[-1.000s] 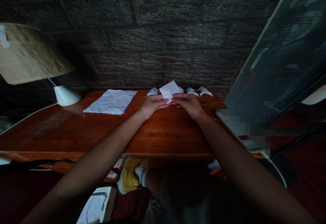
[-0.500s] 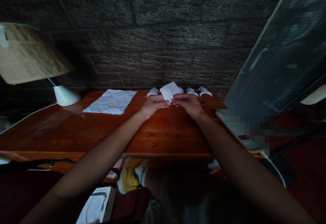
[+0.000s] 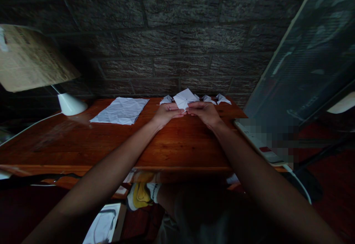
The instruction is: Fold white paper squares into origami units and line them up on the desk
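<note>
Above the far part of the wooden table [image 3: 177, 151] I hold a square of folded white paper [image 3: 186, 97], tilted towards me with a corner pointing up and crease lines meeting near its middle. My left hand [image 3: 166, 115] pinches its lower left edge between thumb and fingers. On the other side, my right hand [image 3: 204, 112] pinches the lower right edge, the two thumbs close together. Just behind the hands stand several small folded paper pieces [image 3: 222, 99], some partly hidden by the paper and my fingers.
Crumpled, creased white sheets [image 3: 120, 110] lie left of my hands. A lamp [image 3: 70, 103] with a brown paper shade stands at the left end. The stone block wall [image 3: 166, 44] rises right behind the table. A white-edged device [image 3: 257, 140], partly pixelated, is at the right edge.
Almost nothing differs. The folded paper has shifted very slightly left and tilted a little; both hands keep the same grip.
</note>
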Available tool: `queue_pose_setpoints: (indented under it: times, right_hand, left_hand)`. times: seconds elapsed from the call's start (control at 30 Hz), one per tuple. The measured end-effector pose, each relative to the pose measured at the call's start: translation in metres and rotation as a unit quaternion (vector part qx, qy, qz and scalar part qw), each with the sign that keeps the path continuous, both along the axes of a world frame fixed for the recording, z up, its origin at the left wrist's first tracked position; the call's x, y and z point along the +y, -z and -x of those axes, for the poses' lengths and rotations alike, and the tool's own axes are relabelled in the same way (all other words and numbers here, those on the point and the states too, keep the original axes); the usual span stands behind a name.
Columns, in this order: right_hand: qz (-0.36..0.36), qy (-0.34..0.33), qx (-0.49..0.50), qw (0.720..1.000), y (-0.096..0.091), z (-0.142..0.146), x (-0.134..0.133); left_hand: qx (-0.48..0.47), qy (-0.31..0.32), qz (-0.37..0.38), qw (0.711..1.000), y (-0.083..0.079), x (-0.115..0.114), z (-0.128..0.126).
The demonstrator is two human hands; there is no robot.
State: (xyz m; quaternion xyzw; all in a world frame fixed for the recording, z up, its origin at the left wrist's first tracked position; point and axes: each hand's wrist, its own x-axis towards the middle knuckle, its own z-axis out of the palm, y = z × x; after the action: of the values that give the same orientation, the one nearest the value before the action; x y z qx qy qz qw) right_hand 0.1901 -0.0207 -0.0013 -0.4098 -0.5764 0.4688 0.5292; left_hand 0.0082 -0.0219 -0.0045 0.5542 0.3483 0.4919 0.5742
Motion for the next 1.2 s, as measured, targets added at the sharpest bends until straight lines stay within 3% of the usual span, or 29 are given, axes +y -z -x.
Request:
queue_pose_setpoints:
  times: [0.23,0.4,0.83,1.03,1.2]
  right_hand:
    - [0.058,-0.036,0.024,0.997,-0.005,-0.006,-0.003]
    - [0.059,-0.043,0.009,0.997,-0.006,-0.008,-0.003]
    - [-0.05,-0.013,-0.062,0.997,-0.001,-0.005,0.001]
    - [-0.044,-0.002,-0.064,0.997,-0.005,-0.001,-0.004]
    - [-0.051,0.048,-0.061,0.996,-0.001,0.001,-0.002]
  left_hand:
    - [-0.017,0.009,-0.014,1.0,0.002,0.002,0.001]
    - [-0.014,0.008,-0.015,1.0,0.001,0.004,0.001]
    - [-0.042,0.01,-0.004,0.999,-0.003,0.0,-0.001]
    - [0.006,0.0,-0.043,0.999,-0.003,0.0,0.001]
    - [0.032,0.004,-0.075,0.997,0.0,0.002,-0.001]
